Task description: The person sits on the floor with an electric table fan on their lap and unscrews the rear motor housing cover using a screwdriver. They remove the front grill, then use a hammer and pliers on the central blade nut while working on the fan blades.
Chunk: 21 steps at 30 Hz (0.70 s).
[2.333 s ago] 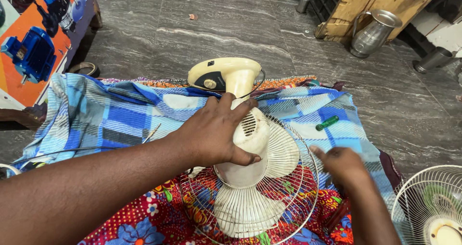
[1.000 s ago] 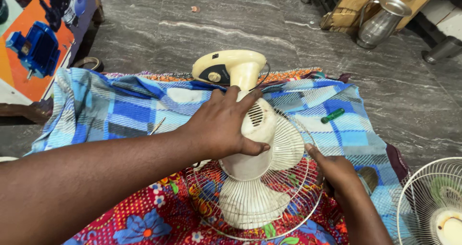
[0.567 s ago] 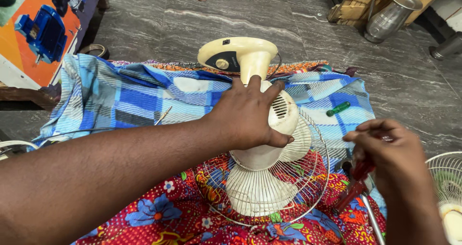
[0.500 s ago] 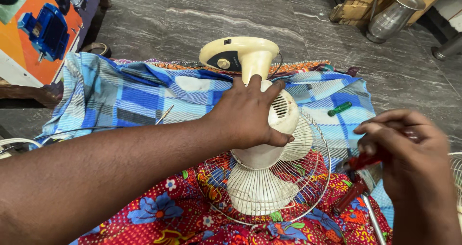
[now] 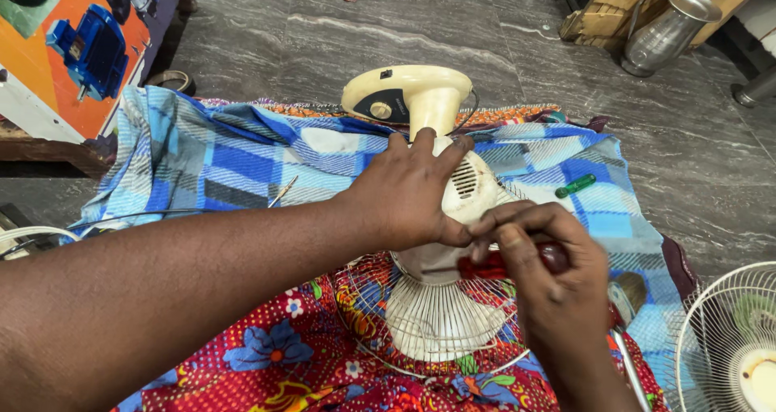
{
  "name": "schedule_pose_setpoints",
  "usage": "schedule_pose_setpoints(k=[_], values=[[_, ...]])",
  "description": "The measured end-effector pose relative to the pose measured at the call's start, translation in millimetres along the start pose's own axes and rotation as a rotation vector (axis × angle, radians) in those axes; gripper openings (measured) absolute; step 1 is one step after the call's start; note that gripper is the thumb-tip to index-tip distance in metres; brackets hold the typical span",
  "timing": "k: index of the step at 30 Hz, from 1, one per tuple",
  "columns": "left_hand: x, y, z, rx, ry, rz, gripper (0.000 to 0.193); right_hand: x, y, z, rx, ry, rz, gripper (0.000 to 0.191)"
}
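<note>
From my remote seat I saw the left hand (image 5: pixel 404 194) spread flat over the cream motor housing (image 5: pixel 469 190) of a table fan (image 5: pixel 440 250), pressing it down on the cloths on the floor. The right hand (image 5: pixel 550 278) was pinched around the red handle of a screwdriver (image 5: pixel 493 266), just at four o'clock of the left hand. The fan lay at the middle of the view on its wire guard (image 5: pixel 436 331), its long axis running from twelve to six o'clock, with its base (image 5: pixel 408 97) pointing to twelve and the guard toward me. The screwdriver lay nearly level, handle at three o'clock, shaft pointing to nine o'clock into the housing; I could not see its tip. My worry was that the tip could slip off a screw and gouge the plastic or jab the left thumb, which sat just beside the shaft. A green tool (image 5: pixel 575 186) lay on the blue checked cloth (image 5: pixel 242 161) at two o'clock, well apart from both hands.
</note>
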State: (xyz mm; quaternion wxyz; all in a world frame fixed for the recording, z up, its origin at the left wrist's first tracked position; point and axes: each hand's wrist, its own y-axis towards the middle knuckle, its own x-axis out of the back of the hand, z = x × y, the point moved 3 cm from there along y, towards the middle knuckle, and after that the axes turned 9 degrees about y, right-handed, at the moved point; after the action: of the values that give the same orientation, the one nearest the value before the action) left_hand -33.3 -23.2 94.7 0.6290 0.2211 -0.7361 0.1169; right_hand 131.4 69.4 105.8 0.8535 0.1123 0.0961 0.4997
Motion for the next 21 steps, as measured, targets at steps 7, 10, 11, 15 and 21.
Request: schedule_pose_setpoints(k=[7,10,11,15,21], values=[[1.4,3.9,1.1,-0.040,-0.005,0.038,0.123,-6.4,-20.0,-11.0,0.419,-0.520,0.033,0.016],[4.5,5.6,1.1,-0.041,-0.019,0.129,0.124,3.3,-17.6,-16.3,0.284,-0.740,0.008,0.022],[6.3,6.7,2.3,-0.059,-0.009,0.164,0.127,6.1,-15.4,-18.4,0.215,-0.818,0.004,0.023],[12.4,12.4,12.3,-0.144,-0.024,0.339,0.136,14.8,-12.0,-28.2,-0.311,-0.732,0.120,0.020],[10.7,27.8,18.2,-0.138,-0.030,0.516,0.137,18.5,-16.0,1.4,0.060,-0.682,0.124,0.010]])
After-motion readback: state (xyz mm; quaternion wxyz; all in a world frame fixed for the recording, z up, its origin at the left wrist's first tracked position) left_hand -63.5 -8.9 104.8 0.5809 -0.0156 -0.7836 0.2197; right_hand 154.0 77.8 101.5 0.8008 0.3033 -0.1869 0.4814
